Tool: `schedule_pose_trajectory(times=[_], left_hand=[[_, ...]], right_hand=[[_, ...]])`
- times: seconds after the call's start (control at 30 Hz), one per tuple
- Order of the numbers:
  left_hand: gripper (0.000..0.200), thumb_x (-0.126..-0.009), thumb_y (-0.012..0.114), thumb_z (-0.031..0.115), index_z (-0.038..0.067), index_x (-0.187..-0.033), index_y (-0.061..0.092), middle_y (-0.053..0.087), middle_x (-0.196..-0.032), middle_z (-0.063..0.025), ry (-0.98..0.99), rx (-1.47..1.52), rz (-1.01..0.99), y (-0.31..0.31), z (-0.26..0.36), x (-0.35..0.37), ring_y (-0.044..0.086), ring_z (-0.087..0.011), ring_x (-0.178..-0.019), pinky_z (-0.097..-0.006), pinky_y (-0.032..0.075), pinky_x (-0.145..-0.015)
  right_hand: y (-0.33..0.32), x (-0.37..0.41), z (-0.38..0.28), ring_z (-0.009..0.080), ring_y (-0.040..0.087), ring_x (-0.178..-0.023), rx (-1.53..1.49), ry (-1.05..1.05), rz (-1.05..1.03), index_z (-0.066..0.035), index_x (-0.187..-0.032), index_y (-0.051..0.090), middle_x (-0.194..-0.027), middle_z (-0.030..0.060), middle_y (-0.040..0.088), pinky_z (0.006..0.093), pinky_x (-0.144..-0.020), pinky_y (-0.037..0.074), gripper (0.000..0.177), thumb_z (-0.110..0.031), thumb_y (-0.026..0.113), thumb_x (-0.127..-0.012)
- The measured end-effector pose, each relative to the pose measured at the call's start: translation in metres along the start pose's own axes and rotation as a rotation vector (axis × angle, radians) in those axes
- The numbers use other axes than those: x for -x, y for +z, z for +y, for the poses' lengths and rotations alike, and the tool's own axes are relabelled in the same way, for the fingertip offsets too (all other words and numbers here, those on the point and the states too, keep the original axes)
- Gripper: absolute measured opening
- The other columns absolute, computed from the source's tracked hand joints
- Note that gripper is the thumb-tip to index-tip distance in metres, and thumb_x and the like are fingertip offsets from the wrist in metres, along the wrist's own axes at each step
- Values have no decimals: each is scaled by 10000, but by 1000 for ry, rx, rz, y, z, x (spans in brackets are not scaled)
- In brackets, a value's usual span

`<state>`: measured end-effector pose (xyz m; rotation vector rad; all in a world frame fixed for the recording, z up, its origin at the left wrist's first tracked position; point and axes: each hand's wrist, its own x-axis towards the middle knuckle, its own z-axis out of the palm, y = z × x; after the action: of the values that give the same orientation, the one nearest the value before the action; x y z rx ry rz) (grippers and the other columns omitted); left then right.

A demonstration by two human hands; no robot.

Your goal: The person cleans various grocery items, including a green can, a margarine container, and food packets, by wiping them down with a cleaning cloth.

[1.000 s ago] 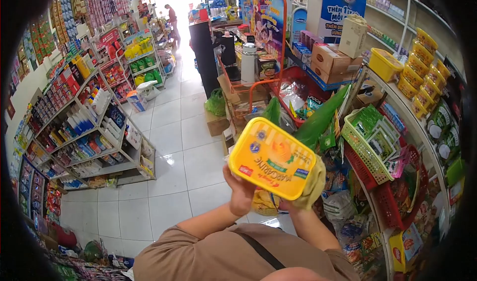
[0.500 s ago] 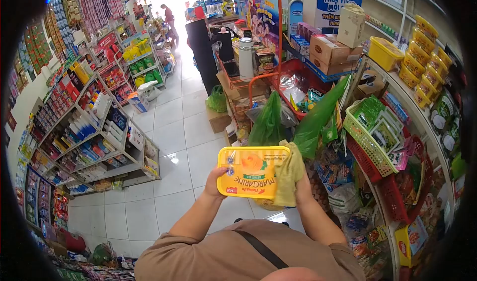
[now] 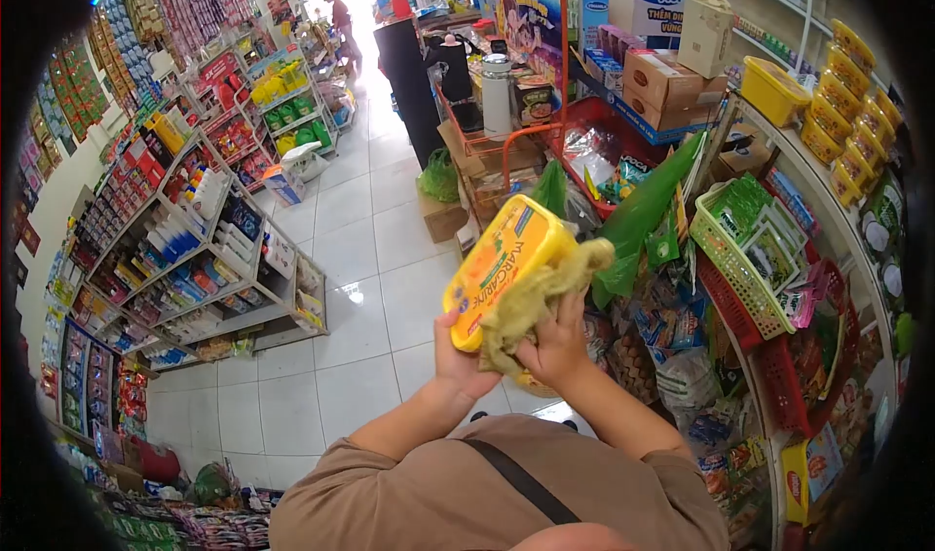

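Margarine tub (image 3: 506, 264) in mid-air above the tiled floor (image 3: 346, 356), in front of the person's chest: it is tilted, with its near end to the left, its far end to the right and its printed face turned up. The left hand (image 3: 464, 364) is closed around the near left end, thumb along the edge, probably so that the tub stays steady with most of its print uncovered. The right hand (image 3: 558, 344) holds a bunched yellowish cloth (image 3: 534, 303) against the tub's right side; the fingers curl into the folds, perhaps to keep the cloth pressed flat there. With 1 hand on each side, the tub seems well supported.

Just beyond the cloth, to the far right, is a long green plastic bag (image 3: 648, 222); whether it hangs or stands I cannot tell. On the shelf (image 3: 797, 161) at the far right, small yellow tubs (image 3: 843, 98) rise in 2 columns, likely to save room, beside a larger yellow box (image 3: 776, 93). Below, a pale green basket (image 3: 740, 283) keeps flat packets together.
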<state>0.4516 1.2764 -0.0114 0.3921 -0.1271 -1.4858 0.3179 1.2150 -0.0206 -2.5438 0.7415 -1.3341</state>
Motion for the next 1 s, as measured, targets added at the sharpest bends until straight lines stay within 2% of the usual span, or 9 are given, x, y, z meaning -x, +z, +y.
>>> schedule_pose_trajectory(times=[0.23, 0.33, 0.43, 0.57, 0.63, 0.7, 0.83, 0.97, 1.0], left_hand=[[591, -822, 365, 430, 85, -1299, 423, 464, -1305, -118, -96, 78, -214, -23, -3, -14, 447, -315, -1185, -452, 344, -1006], [596, -811, 387, 427, 94, -1306, 404, 456, -1313, -119, -122, 70, -33, -11, -7, -11, 440, -319, -1192, -493, 327, -1005], [590, -804, 410, 417, 121, -1314, 379, 432, -1328, -113, -236, 109, 37, -9, -14, -2, 431, -321, -1198, -542, 308, -996], [561, -806, 427, 386, 148, -1311, 367, 411, -1325, -103, -301, 59, 61, -10, -19, -4, 443, -322, -1175, -563, 313, -977], [536, -821, 447, 300, 146, -1319, 325, 404, -1307, -110, -300, 0, 75, -19, -17, -5, 459, -309, -1155, -525, 376, -949], [579, -797, 478, 204, 154, -1328, 253, 408, -1280, -132, -54, -332, 163, -28, -27, -13, 424, -293, -1194, -493, 422, -930], [677, -759, 464, -5, 171, -1330, 146, 407, -1230, -140, 76, -562, 169, -45, -27, -13, 441, -264, -1171, -422, 481, -900], [676, -751, 455, -41, 141, -1330, 157, 397, -1223, -126, 86, -619, 187, -32, -32, -4, 456, -260, -1142, -406, 468, -910], [671, -756, 454, -51, 128, -1330, 154, 394, -1227, -129, 100, -623, 189, -33, -33, -6, 459, -258, -1138, -392, 462, -910]], right_hand=[[10, 13, -12, 384, 335, -1263, 24, -260, -150, -196, -1050, 620, -1344, 112, 426, 554, -1008, 256, 333, -265, 637, -725], [5, 3, 7, 402, 381, -1219, 61, -253, -74, -153, -1042, 623, -1328, 133, 440, 550, -1008, 264, 333, -215, 628, -715], [-6, -23, 40, 421, 422, -1164, 149, 34, 100, -105, -1030, 620, -1305, 163, 452, 535, -1009, 281, 336, -162, 613, -699], [-26, -31, 40, 423, 465, -1082, 103, 58, 119, -61, -975, 611, -1186, 190, 511, 498, -972, 343, 302, -123, 595, -680], [-29, -23, 34, 397, 493, -1028, 57, 67, -128, -52, -922, 599, -1102, 165, 538, 488, -922, 376, 259, -117, 597, -671], [-28, -20, 28, 340, 529, -940, -150, 73, -500, -42, -840, 567, -981, 123, 557, 448, -833, 424, 193, -114, 597, -663], [-18, -8, 31, 348, 519, -1006, -208, 30, -426, -37, -883, 554, -1066, 154, 546, 425, -852, 430, 197, -84, 557, -692], [5, 2, 70, 392, 475, -1083, -10, 320, -116, -39, -1034, 522, -1216, 208, 479, 442, -887, 414, 296, -91, 542, -744], [9, 5, 69, 393, 476, -1081, 8, 232, -150, -43, -1046, 521, -1220, 216, 476, 446, -891, 410, 297, -111, 547, -758]])
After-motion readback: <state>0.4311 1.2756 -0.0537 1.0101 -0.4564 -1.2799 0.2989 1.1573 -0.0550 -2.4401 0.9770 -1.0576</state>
